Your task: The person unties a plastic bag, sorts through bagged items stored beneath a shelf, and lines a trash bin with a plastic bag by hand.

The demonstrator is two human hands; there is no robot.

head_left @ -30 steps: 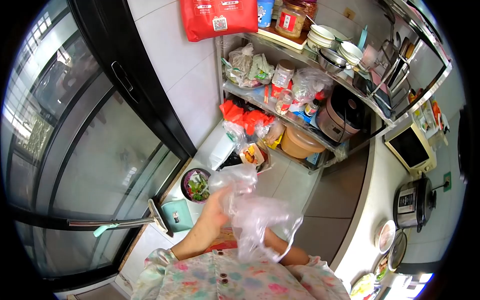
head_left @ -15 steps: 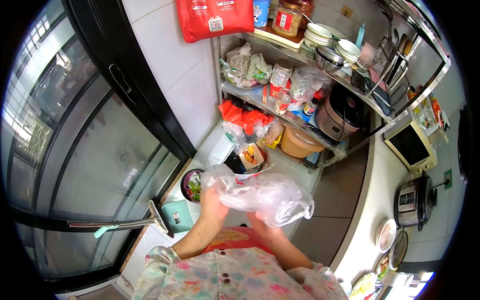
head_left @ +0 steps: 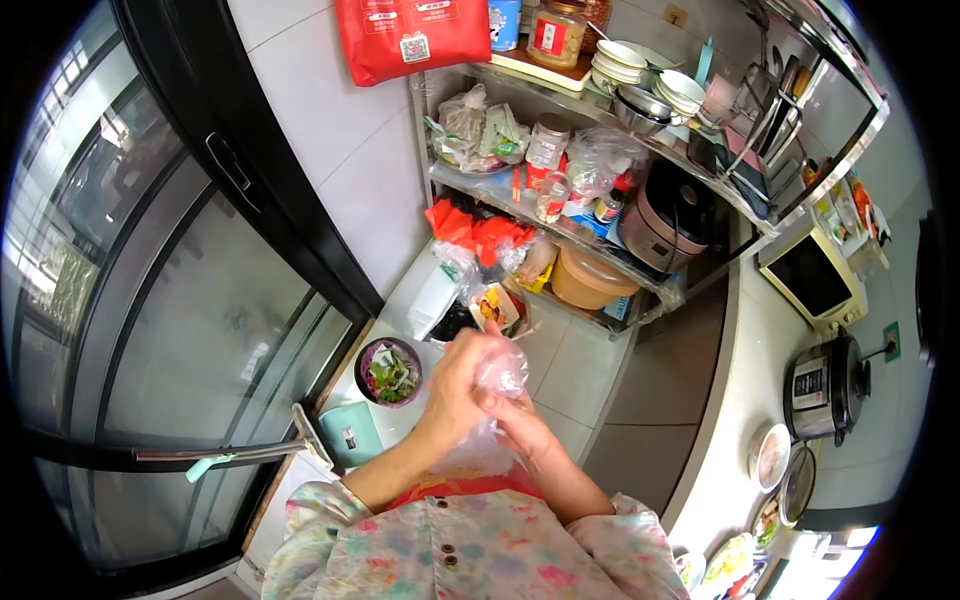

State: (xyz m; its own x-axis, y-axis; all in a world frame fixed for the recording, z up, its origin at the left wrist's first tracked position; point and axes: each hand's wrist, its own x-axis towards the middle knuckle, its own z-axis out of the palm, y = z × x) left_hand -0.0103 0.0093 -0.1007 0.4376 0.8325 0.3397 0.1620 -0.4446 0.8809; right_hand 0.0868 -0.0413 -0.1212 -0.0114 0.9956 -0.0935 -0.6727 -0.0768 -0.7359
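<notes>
Two hands, the left hand (head_left: pixel 462 375) and the right hand (head_left: pixel 522 425), are closed around a crumpled, clear plastic bag (head_left: pixel 504 370) above the floor (head_left: pixel 575 350). Their fingers hide its middle; the lower part is partly covered by wrists, and whether anything is inside cannot be told. A round container (head_left: pixel 415 370) of greens stands near the floor's door-side edge.

Left of the metal shelf (head_left: pixel 490 187) we see a glass door (head_left: pixel 220 330); right, a pale tabletop (head_left: pixel 736 400); in front, tiled floor (head_left: pixel 568 368).
</notes>
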